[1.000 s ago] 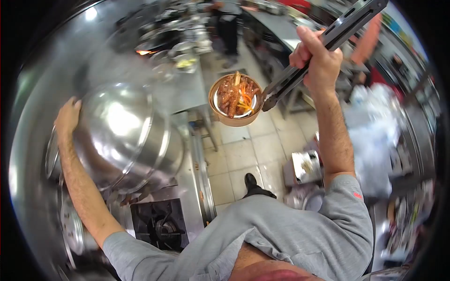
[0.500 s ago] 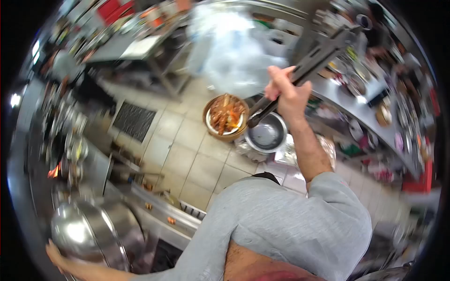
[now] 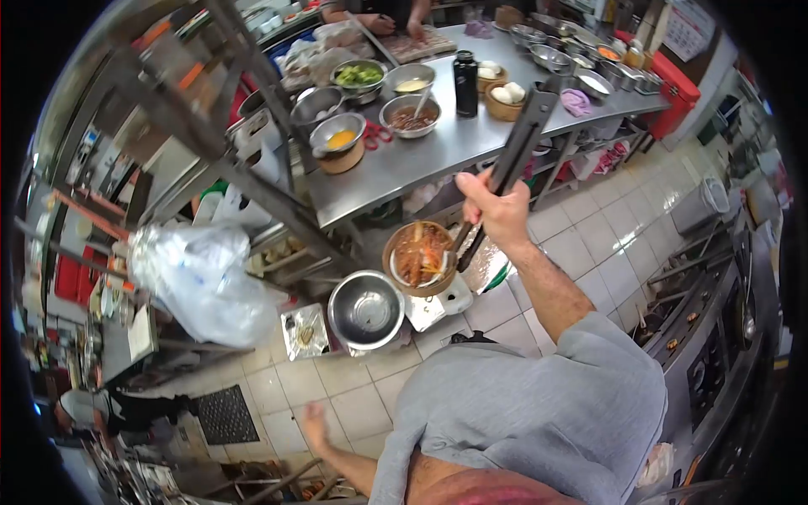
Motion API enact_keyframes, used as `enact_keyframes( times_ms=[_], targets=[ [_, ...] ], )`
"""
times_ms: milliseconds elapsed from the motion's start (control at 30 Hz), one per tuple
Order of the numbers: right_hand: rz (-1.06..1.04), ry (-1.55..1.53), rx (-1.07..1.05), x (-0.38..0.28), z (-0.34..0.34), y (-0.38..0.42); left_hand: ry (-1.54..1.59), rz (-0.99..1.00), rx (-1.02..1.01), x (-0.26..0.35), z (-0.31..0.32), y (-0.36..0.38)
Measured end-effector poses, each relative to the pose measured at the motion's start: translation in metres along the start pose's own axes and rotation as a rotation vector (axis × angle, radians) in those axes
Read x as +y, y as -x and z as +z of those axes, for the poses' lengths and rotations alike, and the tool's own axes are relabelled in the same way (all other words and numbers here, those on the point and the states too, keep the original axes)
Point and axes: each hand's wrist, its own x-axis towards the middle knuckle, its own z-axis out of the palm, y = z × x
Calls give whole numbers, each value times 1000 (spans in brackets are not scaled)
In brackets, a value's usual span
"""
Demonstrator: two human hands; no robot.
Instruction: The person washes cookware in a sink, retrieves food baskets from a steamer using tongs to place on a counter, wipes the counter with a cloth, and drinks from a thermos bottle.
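Observation:
My right hand (image 3: 498, 210) is wrapped round a pair of long dark metal tongs (image 3: 523, 143). Their lower jaws reach the right side of a round bamboo steamer (image 3: 390, 261). Inside the steamer is a white dish of brown, saucy food (image 3: 418, 252) with orange pieces. The steamer hangs just right of a steel bowl (image 3: 367, 310), over a white scale-like device (image 3: 455, 296). My left hand (image 3: 316, 427) is low over the tiled floor, blurred, with its fingers seemingly stretched out and nothing visible in it.
A steel worktable (image 3: 370, 181) ahead carries bowls of food, a black bottle (image 3: 465, 84), red scissors (image 3: 376, 135) and steamers of white buns (image 3: 505, 98). A person's hands (image 3: 417, 29) work at its far side. Plastic bags (image 3: 206, 282) hang left; a stove (image 3: 711, 370) is right.
My view has turned right toward the worktable. The steamer has moved along with the tongs in my right hand. My left hand has come away from the large domed steel vessel.

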Motion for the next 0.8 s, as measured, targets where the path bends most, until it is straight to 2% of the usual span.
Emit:
enact_keyframes(
  times_ms=[67, 133, 267, 400, 467, 567, 700, 800],
  targets=[
    [-39, 74, 123, -3, -38, -20, 67, -127, -264, -23, 90, -24],
    [-89, 156, 270, -10, -72, -37, 50, -278, -359, -18, 142, 1],
    [-188, 336, 511, -23, -135, -68, -41, -393, -542, -52, 185, 18],
    [-323, 386, 673, -36, -183, -93, -87, -455, -520, -73, 174, -16],
    [-339, 403, 705, -43, -204, -109, -31, -481, -453, -59, 173, -43],
    [-433, 484, 766, -47, -238, -141, 67, -454, -328, -22, 181, -89],
    [-491, 529, 823, -55, -273, -189, 135, -283, -208, 41, 212, -129],
    [-538, 474, 801, -47, -312, -245, 187, -206, -174, 98, 247, -117]
  ],
)
